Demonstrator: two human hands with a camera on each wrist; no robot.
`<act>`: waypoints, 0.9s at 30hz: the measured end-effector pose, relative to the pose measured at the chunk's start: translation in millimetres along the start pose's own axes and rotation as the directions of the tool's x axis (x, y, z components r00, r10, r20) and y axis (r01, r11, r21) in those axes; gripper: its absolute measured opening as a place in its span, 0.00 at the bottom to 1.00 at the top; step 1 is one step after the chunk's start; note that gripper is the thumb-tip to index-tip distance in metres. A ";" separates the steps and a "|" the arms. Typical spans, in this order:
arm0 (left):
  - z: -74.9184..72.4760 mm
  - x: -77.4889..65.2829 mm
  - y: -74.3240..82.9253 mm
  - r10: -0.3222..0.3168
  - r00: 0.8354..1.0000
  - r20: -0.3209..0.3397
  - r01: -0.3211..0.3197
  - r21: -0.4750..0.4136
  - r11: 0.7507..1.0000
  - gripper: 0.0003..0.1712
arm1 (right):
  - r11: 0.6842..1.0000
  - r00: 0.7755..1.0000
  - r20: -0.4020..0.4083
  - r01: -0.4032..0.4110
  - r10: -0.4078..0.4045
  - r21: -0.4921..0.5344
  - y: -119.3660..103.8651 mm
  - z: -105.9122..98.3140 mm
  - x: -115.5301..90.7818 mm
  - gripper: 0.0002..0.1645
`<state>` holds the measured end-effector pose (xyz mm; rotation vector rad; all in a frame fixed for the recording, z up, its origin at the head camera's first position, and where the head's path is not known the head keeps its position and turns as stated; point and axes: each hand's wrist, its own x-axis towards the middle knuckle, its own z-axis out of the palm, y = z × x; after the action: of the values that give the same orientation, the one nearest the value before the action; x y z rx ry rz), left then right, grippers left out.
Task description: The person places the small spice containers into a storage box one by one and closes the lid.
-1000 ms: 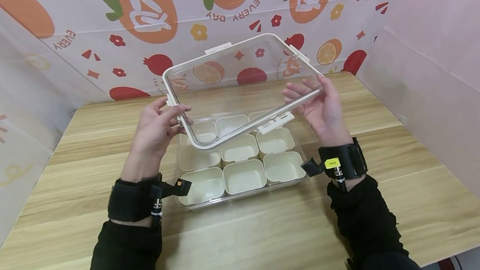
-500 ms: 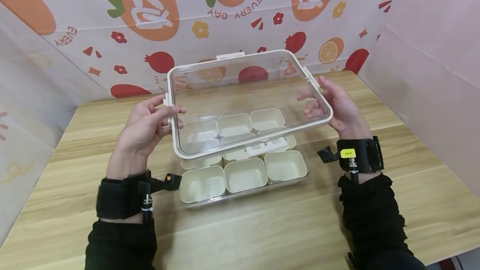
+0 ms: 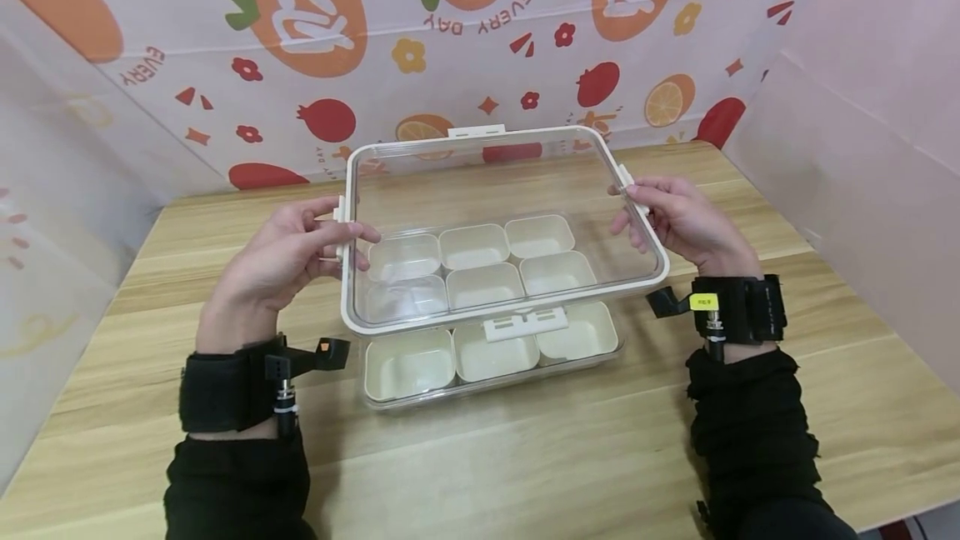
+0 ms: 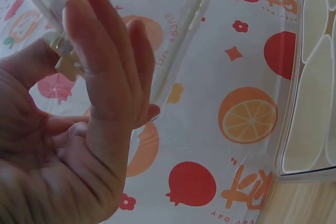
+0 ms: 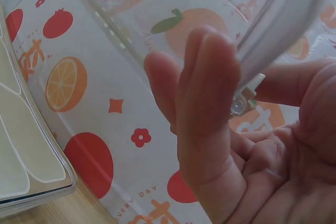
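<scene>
A clear lid (image 3: 487,190) with a white rim and white side clips is held in the air, tilted, by both hands. The left hand (image 3: 288,252) pinches its left edge near a clip, thumb on top and fingers beneath. On the opposite edge, the right hand (image 3: 678,219) grips the rim beside another clip. Below the lid stands a clear storage box (image 3: 495,382) holding several cream-coloured cups (image 3: 411,363) in rows, the far ones seen through the lid. Fingers of the left hand (image 4: 110,66) and of the right hand (image 5: 205,93) reach under the lid in the wrist views.
The box rests on a wood-grain table (image 3: 480,465). Behind the table hangs a white cloth (image 3: 442,82) printed with fruit, and a pale wall panel (image 3: 862,148) rises on the right.
The lid has come down and levelled out over the box. The right hand, earlier with spread fingers at the lid's corner, has moved right and now grips the side edge.
</scene>
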<state>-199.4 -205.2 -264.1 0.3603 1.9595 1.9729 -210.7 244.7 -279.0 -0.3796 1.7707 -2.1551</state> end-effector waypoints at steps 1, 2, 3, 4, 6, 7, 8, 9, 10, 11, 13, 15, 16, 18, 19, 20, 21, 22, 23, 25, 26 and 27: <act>0.5 -0.2 0.5 -0.003 1.000 0.006 0.002 0.019 1.000 0.27 | 1.000 1.000 -0.004 -0.004 0.004 -0.004 -0.5 -0.1 -0.4 0.13; 1.2 -0.4 1.0 -0.004 1.000 0.010 0.003 0.032 0.999 0.25 | 1.000 1.000 -0.008 -0.006 0.006 -0.005 -1.0 -0.2 -0.9 0.13; 1.6 -0.5 1.4 -0.002 1.000 0.016 0.001 0.041 0.999 0.24 | 1.000 1.000 -0.010 -0.008 0.008 -0.005 -1.5 -0.2 -1.3 0.13; 2.1 -0.5 1.5 0.001 1.000 0.020 -0.003 0.053 0.999 0.22 | 1.000 1.000 -0.011 -0.007 0.007 -0.005 -1.9 -0.4 -1.6 0.13; 2.4 -0.8 1.5 0.014 0.999 0.033 -0.017 0.072 0.997 0.18 | 1.000 1.000 -0.008 -0.006 0.006 -0.002 -2.8 -0.5 -1.8 0.13; 2.2 -1.1 1.4 0.018 0.999 0.038 -0.021 0.091 0.996 0.17 | 1.000 1.000 -0.007 -0.004 0.004 -0.001 -3.2 -0.6 -1.8 0.13; 2.3 -1.3 1.3 0.019 0.999 0.043 -0.024 0.116 0.993 0.16 | 1.000 1.000 -0.005 -0.003 0.003 -0.002 -3.7 -0.7 -1.7 0.13; 2.4 -1.7 1.2 0.018 0.999 0.043 -0.024 0.149 0.989 0.15 | 1.000 1.000 0.000 -0.001 0.001 -0.005 -4.1 -0.8 -1.8 0.13; 2.7 -2.1 1.3 0.015 0.999 0.042 -0.022 0.182 0.983 0.15 | 1.000 1.000 0.000 -0.003 0.003 -0.016 -4.5 -0.9 -2.0 0.13; 2.6 -2.7 1.1 0.010 0.999 0.039 -0.019 0.215 0.977 0.17 | 1.000 1.000 -0.004 -0.012 0.011 -0.029 -4.7 -0.9 -2.0 0.13; 1.5 -4.3 0.6 -0.007 1.000 0.028 -0.001 0.267 0.964 0.21 | 0.996 0.999 -0.015 -0.032 0.031 -0.080 -4.1 -0.2 -1.5 0.12; -0.3 -6.7 1.0 -0.021 1.000 0.018 0.015 0.300 0.954 0.26 | 0.988 0.998 -0.024 -0.060 0.057 -0.146 -3.1 1.4 0.2 0.12; -1.6 -7.6 1.3 -0.025 0.999 0.021 0.018 0.308 0.951 0.28 | 0.981 0.997 -0.033 -0.078 0.073 -0.179 -2.7 2.3 1.5 0.12; -3.6 -8.9 2.8 -0.032 0.999 0.025 0.022 0.324 0.946 0.28 | 0.964 0.995 -0.042 -0.101 0.094 -0.244 -2.3 4.3 3.9 0.14; -3.6 -9.5 4.1 -0.034 0.999 0.026 0.024 0.332 0.943 0.27 | 0.956 0.994 -0.047 -0.111 0.102 -0.272 -2.5 4.9 4.7 0.15; -3.4 -9.8 5.0 -0.038 0.999 0.026 0.026 0.341 0.940 0.25 | 0.947 0.993 -0.052 -0.121 0.110 -0.297 -2.9 5.2 5.1 0.16; -2.7 -10.0 5.6 -0.042 0.999 0.024 0.031 0.351 0.936 0.24 | 0.938 0.991 -0.058 -0.132 0.119 -0.320 -3.5 5.4 4.9 0.16; -1.6 -10.4 5.7 -0.042 0.999 0.023 0.031 0.361 0.932 0.23 | 0.929 0.989 -0.067 -0.144 0.128 -0.340 -4.0 5.8 4.5 0.17; -0.1 -11.1 5.5 -0.045 0.999 0.017 0.036 0.374 0.927 0.23 | 0.921 0.988 -0.073 -0.154 0.137 -0.358 -4.3 6.2 4.1 0.17; 2.7 -13.1 3.6 -0.054 0.998 0.011 0.045 0.403 0.914 0.24 | 0.908 0.984 -0.088 -0.174 0.152 -0.380 -4.3 7.0 3.4 0.17; 4.1 -14.3 2.3 -0.060 0.998 0.008 0.051 0.418 0.907 0.26 | 0.903 0.982 -0.095 -0.186 0.161 -0.387 -4.0 7.6 3.5 0.17; 5.4 -15.5 0.8 -0.064 0.998 0.008 0.055 0.433 0.900 0.28 | 0.898 0.981 -0.104 -0.194 0.166 -0.394 -3.5 8.2 3.7 0.17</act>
<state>-183.2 -206.6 -262.4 0.4196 2.3579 1.4728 -211.0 236.4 -274.0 -0.2267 2.1970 -1.6881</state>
